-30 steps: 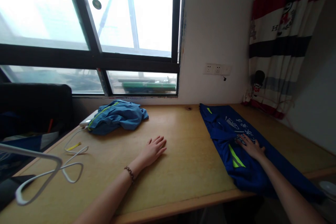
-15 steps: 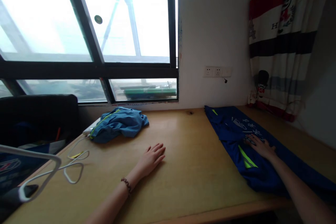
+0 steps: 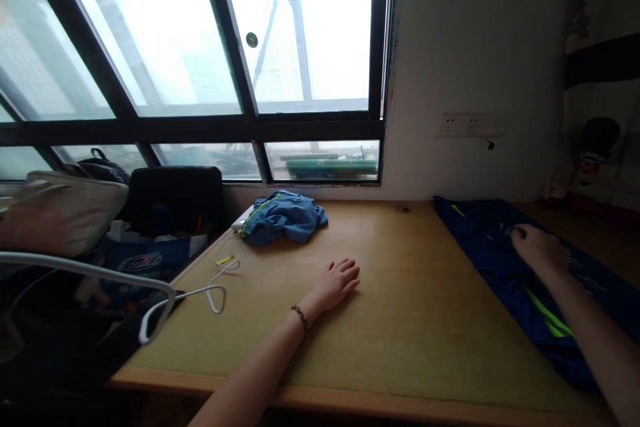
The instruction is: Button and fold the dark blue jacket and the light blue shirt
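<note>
My left hand lies flat on the wooden table, fingers stretched out and holding nothing. A dark beaded bracelet circles that wrist. At the right, my right hand is over a dark blue work garment with yellow-green strips and white print. Its fingers are curled down at the cloth and look closed on it, though the fingertips are partly hidden. The garment lies spread lengthwise along the table's right side. A lighter blue piece of clothing with a yellow-green edge sits crumpled at the back left.
A white cable loops over the table's left edge, near a blurred white metal bar. Beyond stand a black chair and bags. A window, a wall socket and a curtain line the back.
The view has swung left, so everything sits further right. My right hand has gone from lying spread on the dark blue garment to curled fingers. My left hand stays flat.
</note>
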The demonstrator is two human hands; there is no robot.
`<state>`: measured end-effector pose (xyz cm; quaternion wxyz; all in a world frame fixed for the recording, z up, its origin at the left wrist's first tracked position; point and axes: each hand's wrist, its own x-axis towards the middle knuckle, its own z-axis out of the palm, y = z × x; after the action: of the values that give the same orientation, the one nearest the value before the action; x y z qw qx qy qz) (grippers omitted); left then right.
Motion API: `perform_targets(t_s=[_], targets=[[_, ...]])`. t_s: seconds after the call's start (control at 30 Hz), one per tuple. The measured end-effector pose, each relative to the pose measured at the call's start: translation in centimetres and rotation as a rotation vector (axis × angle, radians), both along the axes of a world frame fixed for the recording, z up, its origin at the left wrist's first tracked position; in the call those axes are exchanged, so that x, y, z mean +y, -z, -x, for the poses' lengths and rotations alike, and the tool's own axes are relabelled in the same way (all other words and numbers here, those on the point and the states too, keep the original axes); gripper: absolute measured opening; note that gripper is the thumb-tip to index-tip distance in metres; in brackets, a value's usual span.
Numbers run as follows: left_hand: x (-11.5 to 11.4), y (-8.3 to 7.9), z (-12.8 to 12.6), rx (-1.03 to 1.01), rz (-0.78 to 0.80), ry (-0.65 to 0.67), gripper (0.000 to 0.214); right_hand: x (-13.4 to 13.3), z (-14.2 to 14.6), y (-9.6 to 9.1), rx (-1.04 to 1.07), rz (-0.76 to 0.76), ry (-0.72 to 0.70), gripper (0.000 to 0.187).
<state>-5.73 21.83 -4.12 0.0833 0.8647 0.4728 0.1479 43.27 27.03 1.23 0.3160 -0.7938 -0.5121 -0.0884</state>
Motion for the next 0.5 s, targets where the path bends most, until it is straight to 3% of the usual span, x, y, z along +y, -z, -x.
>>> perform_targets(t_s=[0.1,0.17,0.23,0.33,0.5], targets=[[0.0,0.1,0.2,-0.027,-0.011,0.008,0.041,0.1,11.1,0.3,0.118,-0.061,-0.21,0.035],[0.2,0.4,0.5,-0.081,-0.032,0.006,0.039,-0.4,18.3,2.0,0.179,-0.111,-0.361,0.036],[0.6,0.9,0.9,-0.165,-0.059,-0.045,0.038,-1.1,23.7,4.2,0.171,-0.124,-0.447,0.037],[1.6,1.4,2.3,-0.272,-0.093,-0.234,0.037,-1.7,27.4,7.0,0.071,-0.012,-0.591,0.033],[4.3,0.5,6.0,-0.134,-0.243,-0.644,0.05,-1.3,27.1,8.3,0.087,0.057,-0.695,0.03]])
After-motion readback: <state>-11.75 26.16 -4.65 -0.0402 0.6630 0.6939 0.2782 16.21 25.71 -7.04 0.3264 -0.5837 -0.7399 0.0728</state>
